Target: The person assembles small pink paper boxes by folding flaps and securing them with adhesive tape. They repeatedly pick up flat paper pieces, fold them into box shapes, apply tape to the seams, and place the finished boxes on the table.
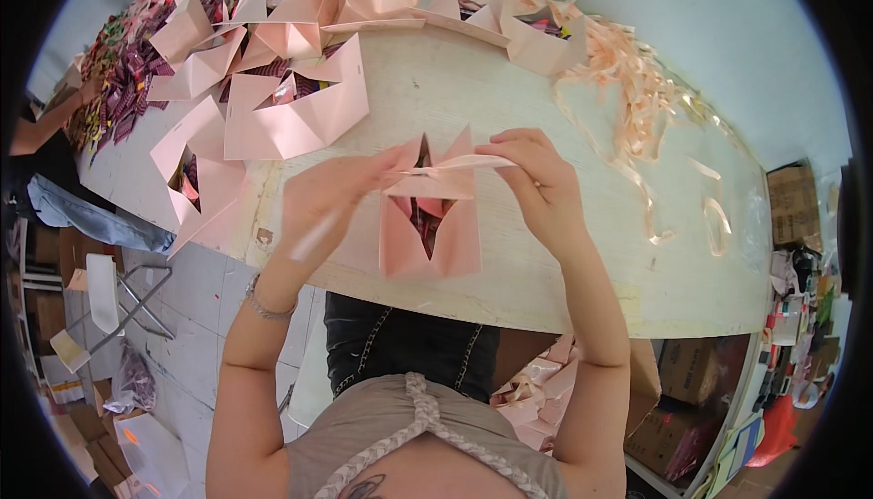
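In front of me on the table stands a pink folded paper gift box (430,258), with dark and red small packets (427,217) showing through its front opening. A pale pink ribbon (468,163) runs across the top of the box. My right hand (543,185) is closed, pinching the ribbon's right end between thumb and fingers. On the other side my left hand (327,199), somewhat blurred by motion, has its fingers closed at the box's upper left edge by the ribbon. What exactly those fingertips grip is partly hidden.
Several filled pink boxes (318,122) crowd the table's left and back. Heaped small packets (136,72) lie far left, where another person's arm (64,104) reaches in. Loose peach ribbons (637,90) spread at the right. More pink boxes (536,390) sit below the table edge.
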{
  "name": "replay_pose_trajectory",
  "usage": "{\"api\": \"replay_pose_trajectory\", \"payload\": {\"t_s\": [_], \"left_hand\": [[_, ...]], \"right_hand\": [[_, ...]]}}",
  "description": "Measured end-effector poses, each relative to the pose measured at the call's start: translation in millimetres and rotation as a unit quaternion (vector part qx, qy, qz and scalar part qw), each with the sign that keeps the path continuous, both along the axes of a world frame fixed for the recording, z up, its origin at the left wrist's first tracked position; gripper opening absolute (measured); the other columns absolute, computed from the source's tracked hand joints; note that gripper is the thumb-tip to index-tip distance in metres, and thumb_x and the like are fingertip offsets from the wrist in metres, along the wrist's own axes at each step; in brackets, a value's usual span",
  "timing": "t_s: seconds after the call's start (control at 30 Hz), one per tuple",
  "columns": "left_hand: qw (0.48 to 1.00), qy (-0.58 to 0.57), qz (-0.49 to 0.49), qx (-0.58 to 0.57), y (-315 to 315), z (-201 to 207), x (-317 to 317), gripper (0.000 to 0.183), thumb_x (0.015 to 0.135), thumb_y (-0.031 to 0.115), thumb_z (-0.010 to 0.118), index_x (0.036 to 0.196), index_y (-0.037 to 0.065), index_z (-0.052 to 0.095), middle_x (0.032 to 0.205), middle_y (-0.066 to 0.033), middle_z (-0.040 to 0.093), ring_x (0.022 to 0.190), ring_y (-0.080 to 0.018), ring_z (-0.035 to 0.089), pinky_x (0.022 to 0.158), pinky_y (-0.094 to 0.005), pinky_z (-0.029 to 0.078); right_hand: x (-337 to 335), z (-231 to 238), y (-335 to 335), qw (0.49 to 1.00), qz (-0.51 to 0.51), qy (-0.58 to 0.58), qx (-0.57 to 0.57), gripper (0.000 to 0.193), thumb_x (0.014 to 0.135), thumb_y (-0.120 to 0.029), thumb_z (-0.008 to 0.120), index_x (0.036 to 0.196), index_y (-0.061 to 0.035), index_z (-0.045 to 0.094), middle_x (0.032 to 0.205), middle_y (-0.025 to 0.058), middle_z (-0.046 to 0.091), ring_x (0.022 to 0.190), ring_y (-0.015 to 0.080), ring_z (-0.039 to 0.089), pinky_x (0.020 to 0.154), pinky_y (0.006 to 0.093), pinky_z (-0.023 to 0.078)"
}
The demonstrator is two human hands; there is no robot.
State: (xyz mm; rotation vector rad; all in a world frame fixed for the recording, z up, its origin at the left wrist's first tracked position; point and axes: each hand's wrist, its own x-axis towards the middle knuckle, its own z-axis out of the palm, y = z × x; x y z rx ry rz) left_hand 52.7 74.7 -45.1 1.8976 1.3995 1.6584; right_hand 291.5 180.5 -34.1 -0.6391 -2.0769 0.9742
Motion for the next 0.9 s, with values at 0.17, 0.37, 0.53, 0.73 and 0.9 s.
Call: {"api": "replay_pose_trajectory", "payload": {"t_s": [0.17, 0.37, 0.53, 0.73, 0.9], "left_hand": [[0.733, -0.643, -0.208, -0.08, 5, -14, -8, 0.032, 0.105, 0.026, 0.04, 0.11, 0.0, 0.057, 0.061, 0.0044, 0.037, 0.072, -0.0105, 0.06, 0.075, -0.0292, 0.054], [0.95, -0.219, -0.105, -0.199, 24, 19, -18, 0.021, 0.102, 0.015, 0.045, 0.1, 0.001, 0.061, 0.067, 0.0032, 0.048, 0.055, -0.0075, 0.044, 0.048, -0.0216, 0.034], [0.978, 0.209, -0.02, -0.018, 24, 8, -13, 0.016, 0.081, 0.006, 0.065, 0.097, 0.007, 0.067, 0.078, -0.0084, 0.062, 0.056, -0.0203, 0.054, 0.051, -0.03, 0.043], [0.913, 0.403, -0.054, -0.023, 13, 14, -5, 0.025, 0.07, 0.018, 0.079, 0.089, 0.006, 0.068, 0.065, -0.005, 0.052, 0.057, -0.0206, 0.054, 0.05, -0.031, 0.042], [0.92, 0.389, -0.046, 0.0, 15, 16, -7, 0.028, 0.067, 0.024, 0.081, 0.083, 0.006, 0.066, 0.065, -0.0043, 0.053, 0.054, -0.0204, 0.052, 0.047, -0.0342, 0.04]], "right_hand": [[-14, -23, -18, 0.821, 0.017, 0.414, -0.393, 0.02, 0.101, -0.016, 0.047, 0.113, -0.0054, 0.06, 0.099, 0.0081, 0.068, 0.103, 0.0218, 0.061, 0.088, 0.0289, 0.048], [-1, -13, -17, 0.79, 0.085, 0.402, -0.455, 0.02, 0.101, -0.024, 0.048, 0.097, -0.0048, 0.054, 0.06, -0.0032, 0.035, 0.052, 0.0088, 0.031, 0.053, 0.0262, 0.033], [9, -23, -37, 0.963, -0.003, 0.164, -0.212, 0.013, 0.096, -0.016, 0.053, 0.092, -0.0042, 0.057, 0.058, -0.0014, 0.043, 0.051, 0.0084, 0.036, 0.05, 0.0264, 0.036], [-11, -28, -49, 0.975, -0.037, -0.011, 0.22, 0.016, 0.081, -0.011, 0.071, 0.093, -0.0054, 0.062, 0.061, 0.0039, 0.058, 0.051, 0.0149, 0.058, 0.046, 0.0291, 0.044], [-18, -33, -46, 0.971, -0.115, -0.063, 0.2, 0.021, 0.081, -0.016, 0.074, 0.097, -0.0048, 0.066, 0.063, 0.003, 0.062, 0.053, 0.0167, 0.059, 0.045, 0.0276, 0.043]]}}
